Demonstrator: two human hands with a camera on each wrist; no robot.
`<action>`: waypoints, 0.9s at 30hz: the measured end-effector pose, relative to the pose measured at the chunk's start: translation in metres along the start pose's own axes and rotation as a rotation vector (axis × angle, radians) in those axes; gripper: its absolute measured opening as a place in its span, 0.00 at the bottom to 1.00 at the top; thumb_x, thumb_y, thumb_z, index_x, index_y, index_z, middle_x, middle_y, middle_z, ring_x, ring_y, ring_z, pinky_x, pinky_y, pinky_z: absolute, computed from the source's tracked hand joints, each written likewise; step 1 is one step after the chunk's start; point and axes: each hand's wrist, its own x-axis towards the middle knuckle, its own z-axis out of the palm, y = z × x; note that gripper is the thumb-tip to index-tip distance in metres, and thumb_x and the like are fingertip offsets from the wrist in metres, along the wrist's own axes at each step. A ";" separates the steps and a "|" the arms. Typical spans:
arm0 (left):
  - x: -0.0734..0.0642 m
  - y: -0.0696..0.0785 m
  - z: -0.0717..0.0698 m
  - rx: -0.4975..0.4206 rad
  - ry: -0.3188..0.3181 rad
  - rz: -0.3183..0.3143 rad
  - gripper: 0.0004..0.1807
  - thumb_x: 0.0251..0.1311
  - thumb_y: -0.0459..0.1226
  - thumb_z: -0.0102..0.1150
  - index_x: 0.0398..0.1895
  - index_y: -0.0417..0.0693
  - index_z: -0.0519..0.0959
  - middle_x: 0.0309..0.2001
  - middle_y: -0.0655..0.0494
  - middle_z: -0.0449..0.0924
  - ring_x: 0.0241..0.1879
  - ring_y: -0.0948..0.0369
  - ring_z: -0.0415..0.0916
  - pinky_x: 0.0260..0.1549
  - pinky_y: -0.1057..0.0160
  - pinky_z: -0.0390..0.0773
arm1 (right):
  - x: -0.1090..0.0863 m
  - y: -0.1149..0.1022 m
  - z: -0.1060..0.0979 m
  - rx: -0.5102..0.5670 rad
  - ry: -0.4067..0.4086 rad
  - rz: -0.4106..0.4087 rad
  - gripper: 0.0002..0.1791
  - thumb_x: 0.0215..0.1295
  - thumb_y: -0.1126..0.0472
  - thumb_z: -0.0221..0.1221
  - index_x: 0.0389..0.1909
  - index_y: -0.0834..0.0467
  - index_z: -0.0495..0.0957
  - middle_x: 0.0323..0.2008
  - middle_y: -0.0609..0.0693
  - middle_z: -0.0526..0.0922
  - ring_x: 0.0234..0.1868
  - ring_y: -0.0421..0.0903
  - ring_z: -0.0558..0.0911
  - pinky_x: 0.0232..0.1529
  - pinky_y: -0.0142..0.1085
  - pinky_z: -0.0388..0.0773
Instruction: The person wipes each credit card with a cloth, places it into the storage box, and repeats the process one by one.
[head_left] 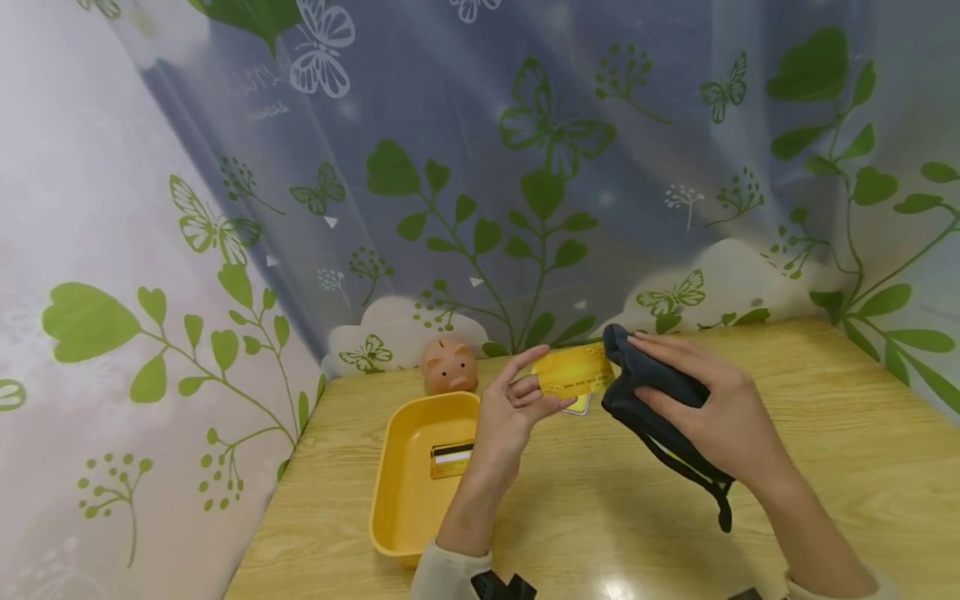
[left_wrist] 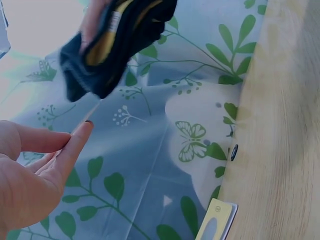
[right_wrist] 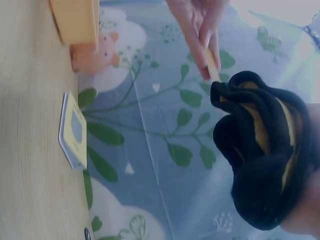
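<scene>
My left hand (head_left: 510,417) pinches a gold bank card (head_left: 573,372) between thumb and fingers. The card's far end meets the mouth of a dark drawstring pouch (head_left: 663,382), which my right hand (head_left: 727,408) grips from the right. From the left wrist, the card (left_wrist: 89,114) appears edge-on just below the pouch (left_wrist: 112,60), whose yellowish inside shows between dark folds. In the right wrist view the pouch (right_wrist: 265,150) is bunched in the hand, and its cords hang down in the head view. Both hands are raised over the wooden table.
A yellow tray (head_left: 384,475) stands at the left with a striped bank card (head_left: 448,460) inside. Behind it sits a pink piggy bank (head_left: 450,367). A small yellow-topped block (right_wrist: 75,131) lies near the table's back edge, by the printed curtain (head_left: 480,167).
</scene>
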 end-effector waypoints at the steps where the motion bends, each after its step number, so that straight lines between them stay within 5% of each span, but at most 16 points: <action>1: 0.000 0.000 0.000 0.005 -0.004 0.002 0.35 0.61 0.14 0.57 0.70 0.46 0.75 0.22 0.57 0.66 0.19 0.66 0.63 0.52 0.45 0.84 | 0.000 -0.002 0.003 0.013 -0.009 -0.017 0.37 0.60 0.71 0.72 0.69 0.44 0.78 0.68 0.46 0.78 0.65 0.30 0.75 0.54 0.18 0.75; 5: 0.000 -0.001 0.001 0.073 -0.013 -0.001 0.34 0.63 0.16 0.59 0.71 0.46 0.75 0.25 0.56 0.75 0.22 0.66 0.74 0.52 0.49 0.85 | -0.002 -0.013 0.017 0.051 -0.071 -0.046 0.36 0.61 0.70 0.72 0.69 0.44 0.78 0.68 0.44 0.77 0.66 0.38 0.77 0.54 0.22 0.77; 9: -0.002 -0.002 0.002 0.124 -0.018 -0.020 0.33 0.64 0.18 0.58 0.71 0.49 0.75 0.42 0.48 0.88 0.37 0.62 0.86 0.49 0.58 0.86 | -0.006 -0.020 0.034 0.092 -0.145 -0.048 0.35 0.63 0.68 0.72 0.70 0.43 0.78 0.69 0.43 0.77 0.65 0.48 0.79 0.54 0.28 0.81; 11: -0.002 -0.003 0.003 0.143 -0.021 -0.021 0.35 0.64 0.17 0.56 0.71 0.51 0.75 0.49 0.45 0.88 0.41 0.61 0.87 0.44 0.63 0.85 | -0.007 -0.021 0.040 0.110 -0.166 -0.064 0.35 0.63 0.67 0.72 0.70 0.44 0.78 0.68 0.44 0.77 0.65 0.50 0.79 0.55 0.31 0.81; 17: -0.004 -0.006 0.006 0.203 -0.022 -0.019 0.42 0.57 0.12 0.47 0.70 0.56 0.77 0.48 0.43 0.87 0.33 0.61 0.80 0.30 0.68 0.74 | -0.009 -0.023 0.047 0.102 -0.180 -0.092 0.35 0.63 0.66 0.72 0.70 0.44 0.77 0.68 0.43 0.77 0.65 0.49 0.79 0.56 0.34 0.82; 21: -0.004 -0.006 0.008 0.195 -0.026 -0.008 0.42 0.56 0.12 0.46 0.69 0.55 0.77 0.49 0.43 0.86 0.34 0.61 0.81 0.28 0.69 0.73 | -0.009 -0.021 0.048 0.083 -0.183 -0.077 0.35 0.63 0.67 0.72 0.70 0.44 0.77 0.68 0.44 0.77 0.65 0.50 0.79 0.56 0.37 0.83; 27: -0.004 -0.004 0.008 0.161 -0.032 0.008 0.36 0.63 0.16 0.52 0.71 0.52 0.75 0.54 0.42 0.86 0.43 0.58 0.87 0.39 0.68 0.82 | -0.009 -0.017 0.046 0.046 -0.158 -0.029 0.34 0.63 0.67 0.72 0.69 0.43 0.78 0.69 0.44 0.77 0.65 0.51 0.80 0.56 0.41 0.83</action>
